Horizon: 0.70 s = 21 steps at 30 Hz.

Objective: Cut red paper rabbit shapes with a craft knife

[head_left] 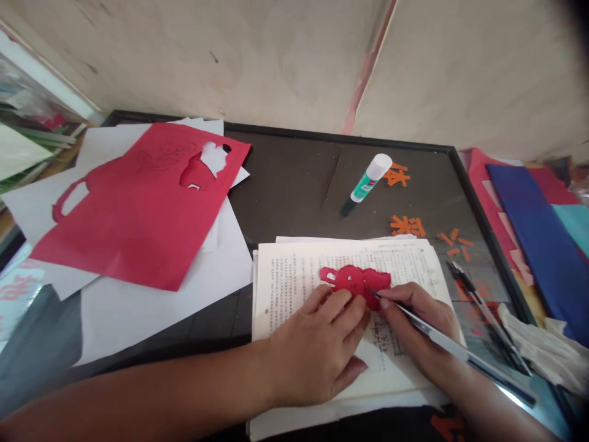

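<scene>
Red cutout (356,281), lower edge hidden under the left hand (317,350)

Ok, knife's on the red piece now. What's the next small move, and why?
I'd probably draw the craft knife in the right hand a short, slow way along the red paper cutout, away from the left hand. Its tip rests on the cutout close to those fingers, which pin the piece to the printed pages, so a short stroke seems safest.

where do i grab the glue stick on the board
Grip the glue stick by its green-labelled barrel, from above, on the side away from the orange paper characters. It lies on its side on the dark board, and the white cap could pull off.
</scene>
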Motion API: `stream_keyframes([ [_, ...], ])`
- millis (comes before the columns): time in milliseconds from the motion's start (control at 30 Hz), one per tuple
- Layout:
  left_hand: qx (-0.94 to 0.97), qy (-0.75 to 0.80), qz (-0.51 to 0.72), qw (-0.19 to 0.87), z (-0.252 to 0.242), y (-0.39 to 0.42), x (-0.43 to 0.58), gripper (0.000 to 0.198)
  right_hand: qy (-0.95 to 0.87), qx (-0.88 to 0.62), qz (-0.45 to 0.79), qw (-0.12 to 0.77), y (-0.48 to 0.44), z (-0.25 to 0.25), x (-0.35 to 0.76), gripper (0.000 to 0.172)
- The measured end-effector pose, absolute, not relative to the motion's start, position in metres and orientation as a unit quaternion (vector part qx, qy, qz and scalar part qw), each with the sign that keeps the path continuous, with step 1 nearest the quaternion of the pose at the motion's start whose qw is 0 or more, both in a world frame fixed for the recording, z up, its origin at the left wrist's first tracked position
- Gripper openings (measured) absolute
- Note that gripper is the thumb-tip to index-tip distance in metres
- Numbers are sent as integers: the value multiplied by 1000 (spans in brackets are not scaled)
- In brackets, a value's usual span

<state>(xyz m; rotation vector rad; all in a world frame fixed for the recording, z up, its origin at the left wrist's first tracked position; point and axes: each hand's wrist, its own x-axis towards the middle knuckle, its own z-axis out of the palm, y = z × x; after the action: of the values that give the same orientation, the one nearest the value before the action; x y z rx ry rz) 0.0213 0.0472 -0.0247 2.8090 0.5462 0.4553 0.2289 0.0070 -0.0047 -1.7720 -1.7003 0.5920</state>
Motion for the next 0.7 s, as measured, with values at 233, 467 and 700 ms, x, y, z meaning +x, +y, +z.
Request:
stream_keyframes([
  [233, 963, 184, 157, 120, -24, 49, 22, 54, -639, -672, 223, 300, 7, -9, 229, 7],
  [467, 960, 184, 163, 137, -24, 50, 22, 54, -657, -659, 209, 299, 8, -9, 229, 7],
  [700, 940, 215, 178, 195, -21, 53, 21, 57, -667, -639, 224, 312, 8, -8, 226, 12],
])
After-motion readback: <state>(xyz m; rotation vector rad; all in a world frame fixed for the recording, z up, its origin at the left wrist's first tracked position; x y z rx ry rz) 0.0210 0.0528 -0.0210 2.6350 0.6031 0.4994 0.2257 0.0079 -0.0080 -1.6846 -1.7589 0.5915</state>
